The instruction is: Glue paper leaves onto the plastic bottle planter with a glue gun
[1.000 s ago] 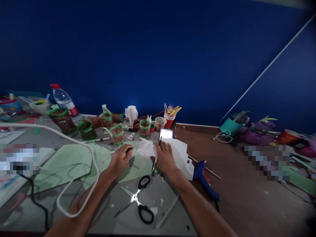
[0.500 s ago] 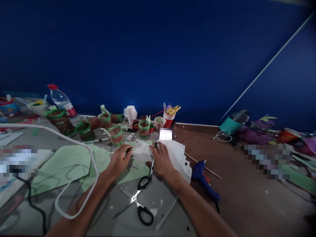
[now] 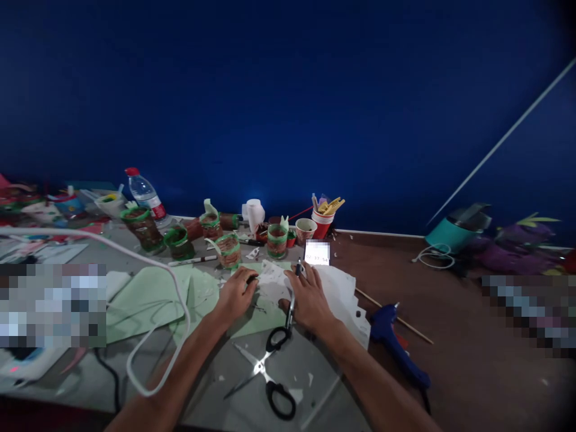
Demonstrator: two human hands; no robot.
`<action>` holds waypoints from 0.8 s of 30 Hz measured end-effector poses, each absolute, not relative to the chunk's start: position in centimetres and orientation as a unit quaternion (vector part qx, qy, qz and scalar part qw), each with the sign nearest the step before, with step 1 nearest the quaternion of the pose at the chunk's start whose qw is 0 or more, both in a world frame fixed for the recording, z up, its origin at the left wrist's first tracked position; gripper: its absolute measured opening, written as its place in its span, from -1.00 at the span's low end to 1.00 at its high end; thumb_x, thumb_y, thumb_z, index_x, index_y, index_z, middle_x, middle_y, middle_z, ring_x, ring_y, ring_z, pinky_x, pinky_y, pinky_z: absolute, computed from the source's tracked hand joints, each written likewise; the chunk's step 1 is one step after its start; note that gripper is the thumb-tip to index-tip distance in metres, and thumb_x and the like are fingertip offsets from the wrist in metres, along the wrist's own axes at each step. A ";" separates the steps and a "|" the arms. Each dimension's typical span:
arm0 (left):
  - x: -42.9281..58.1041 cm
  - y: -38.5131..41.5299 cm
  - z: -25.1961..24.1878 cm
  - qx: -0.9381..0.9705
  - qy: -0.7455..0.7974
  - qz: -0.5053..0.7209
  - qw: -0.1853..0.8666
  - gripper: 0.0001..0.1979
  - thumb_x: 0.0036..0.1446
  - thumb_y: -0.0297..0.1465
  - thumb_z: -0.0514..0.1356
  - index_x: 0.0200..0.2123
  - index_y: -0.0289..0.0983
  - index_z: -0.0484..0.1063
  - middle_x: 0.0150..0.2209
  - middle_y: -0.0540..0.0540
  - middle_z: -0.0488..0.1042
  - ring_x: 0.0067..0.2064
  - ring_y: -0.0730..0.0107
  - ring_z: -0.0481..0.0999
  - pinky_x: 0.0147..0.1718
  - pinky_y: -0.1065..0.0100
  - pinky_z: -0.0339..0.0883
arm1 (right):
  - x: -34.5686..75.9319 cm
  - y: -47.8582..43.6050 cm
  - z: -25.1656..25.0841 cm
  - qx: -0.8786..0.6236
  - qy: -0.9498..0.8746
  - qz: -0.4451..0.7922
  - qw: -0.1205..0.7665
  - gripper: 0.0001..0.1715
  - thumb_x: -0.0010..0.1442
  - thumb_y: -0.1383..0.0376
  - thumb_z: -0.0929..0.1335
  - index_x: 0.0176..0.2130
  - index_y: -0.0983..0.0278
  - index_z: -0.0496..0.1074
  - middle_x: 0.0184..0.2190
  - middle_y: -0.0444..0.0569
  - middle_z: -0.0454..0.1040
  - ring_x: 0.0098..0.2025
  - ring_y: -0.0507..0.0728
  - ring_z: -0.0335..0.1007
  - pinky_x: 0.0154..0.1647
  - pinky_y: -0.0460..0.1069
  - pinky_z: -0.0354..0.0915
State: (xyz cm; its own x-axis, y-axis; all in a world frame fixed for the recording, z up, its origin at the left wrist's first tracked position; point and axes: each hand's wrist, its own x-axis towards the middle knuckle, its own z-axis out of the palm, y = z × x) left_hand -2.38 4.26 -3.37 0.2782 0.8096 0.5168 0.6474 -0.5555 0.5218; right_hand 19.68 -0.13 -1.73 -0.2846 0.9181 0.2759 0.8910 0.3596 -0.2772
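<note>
My left hand [image 3: 238,293] has its fingers curled down over a light green sheet [image 3: 256,327], beside the left edge of a crumpled white paper [image 3: 275,277]. What its fingertips hold, if anything, is hidden. Over the papers, my right hand [image 3: 310,300] is bent round a slim dark and silver pen [image 3: 291,309], which slants between thumb and fingers. A larger white sheet [image 3: 344,294] sticks out to the right of this hand. Scissors with black handles [image 3: 260,366] lie spread on the table just below the pen's lower end.
Several green-and-brown wrapped cups [image 3: 229,251] stand behind my hands, along with a lit phone [image 3: 317,253] and red cups of sticks [image 3: 323,224]. A blue glue gun [image 3: 396,342] and a wooden stick [image 3: 416,331] lie at right. A white cable [image 3: 177,288] loops over my left forearm.
The whole view has shifted, so everything appears farther right and slightly lower. My hands, the pen and the scissors keep nearly the same places relative to one another.
</note>
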 end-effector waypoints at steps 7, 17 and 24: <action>-2.2 3.9 -3.2 0.797 0.461 0.378 0.098 -0.83 0.23 -0.40 0.06 -0.23 -0.23 0.45 -0.25 -0.16 0.51 -0.21 0.25 0.53 -0.20 0.24 0.41 | 19.7 0.2 -2.6 -0.571 -0.798 0.022 0.192 -0.28 0.07 0.23 0.44 0.18 0.36 0.28 0.20 0.23 0.33 0.36 0.45 -0.14 0.31 0.36 -0.18; -3.5 4.7 -2.5 0.782 0.469 0.395 0.109 -0.81 0.21 -0.38 0.06 -0.28 -0.23 0.47 -0.29 -0.14 0.54 -0.22 0.23 0.53 -0.19 0.24 0.39 | 19.9 0.4 -2.5 -0.611 -0.755 -0.031 0.236 -0.40 0.08 0.37 0.36 0.13 0.34 0.31 0.15 0.22 0.36 0.35 0.47 -0.16 0.30 0.36 -0.16; -4.0 4.6 -1.8 0.773 0.496 0.380 0.114 -0.77 0.20 -0.35 0.03 -0.28 -0.23 0.49 -0.36 -0.11 0.56 -0.33 0.25 0.53 -0.30 0.28 0.37 | 19.5 -0.1 -2.3 -0.600 -0.741 -0.068 0.292 -0.46 0.15 0.41 0.28 0.14 0.35 0.29 0.23 0.24 0.23 0.34 0.43 -0.16 0.28 0.37 -0.13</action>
State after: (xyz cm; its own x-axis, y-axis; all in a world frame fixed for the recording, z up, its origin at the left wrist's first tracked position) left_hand -4.00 4.63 -1.81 0.2207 0.8525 0.4739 0.6794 -0.4830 0.5524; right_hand 19.50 -0.05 -2.33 -0.1081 0.8504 0.5150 0.9297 0.2700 -0.2507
